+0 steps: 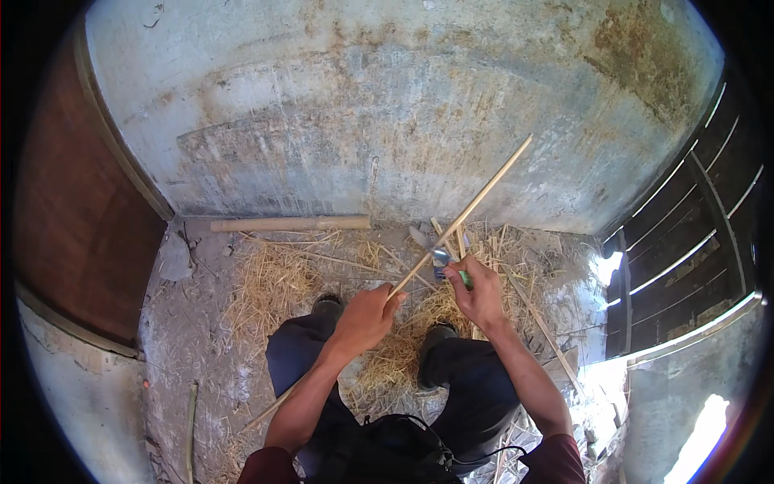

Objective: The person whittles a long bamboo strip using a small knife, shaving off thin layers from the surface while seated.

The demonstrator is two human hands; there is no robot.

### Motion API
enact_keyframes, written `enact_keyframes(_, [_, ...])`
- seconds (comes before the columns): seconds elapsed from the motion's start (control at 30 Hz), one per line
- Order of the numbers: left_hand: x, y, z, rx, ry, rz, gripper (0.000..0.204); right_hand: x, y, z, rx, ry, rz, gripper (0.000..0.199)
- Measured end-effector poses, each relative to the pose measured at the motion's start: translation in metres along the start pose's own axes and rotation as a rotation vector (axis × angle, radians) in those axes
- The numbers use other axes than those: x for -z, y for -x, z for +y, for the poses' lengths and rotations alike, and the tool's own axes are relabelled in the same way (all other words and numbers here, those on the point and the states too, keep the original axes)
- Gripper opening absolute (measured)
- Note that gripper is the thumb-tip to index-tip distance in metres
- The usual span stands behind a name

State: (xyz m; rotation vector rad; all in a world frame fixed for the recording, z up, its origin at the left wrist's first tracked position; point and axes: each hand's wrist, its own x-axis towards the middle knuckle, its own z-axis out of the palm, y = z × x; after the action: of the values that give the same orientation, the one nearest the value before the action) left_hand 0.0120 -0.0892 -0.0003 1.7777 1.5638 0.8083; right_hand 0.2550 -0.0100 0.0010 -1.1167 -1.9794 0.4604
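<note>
My left hand (369, 321) is closed around a long thin bamboo stick (493, 184). The stick slants from the upper right down past my left forearm, its lower end near the floor on the left. In my right hand (479, 297) is a knife (440, 255), gripped by its green handle, which the fingers partly cover. Its shiny blade lies across the stick at about mid-length, seemingly touching it; glare blurs the exact contact. Both hands are in front of my knees, above the straw-covered floor.
A thick bamboo pole (290, 223) lies along the foot of the stained wall (387, 113). Pale shavings (274, 278) and bamboo strips (540, 319) litter the floor. A brown door panel (89, 202) stands left, dark slats (685, 242) right. A green-brown stick (192, 427) lies lower left.
</note>
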Motion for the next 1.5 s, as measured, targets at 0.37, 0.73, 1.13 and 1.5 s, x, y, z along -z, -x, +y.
enact_keyframes(0.37, [-0.015,0.031,0.015,-0.005,-0.177,0.108,0.027,0.003,0.007,0.013,0.337,0.045,0.056,0.012])
enact_keyframes(0.73, [-0.011,0.068,0.019,0.027,-0.131,0.100,0.029,0.024,0.010,0.002,0.228,-0.028,0.148,0.017])
enact_keyframes(1.13, [0.013,0.075,-0.019,0.329,0.754,-0.378,0.045,0.020,0.009,-0.001,-0.250,-0.428,0.103,0.036])
enact_keyframes(1.5, [0.020,0.078,-0.008,0.354,0.944,-0.517,0.049,0.028,0.009,0.016,-0.359,-0.751,-0.061,0.027])
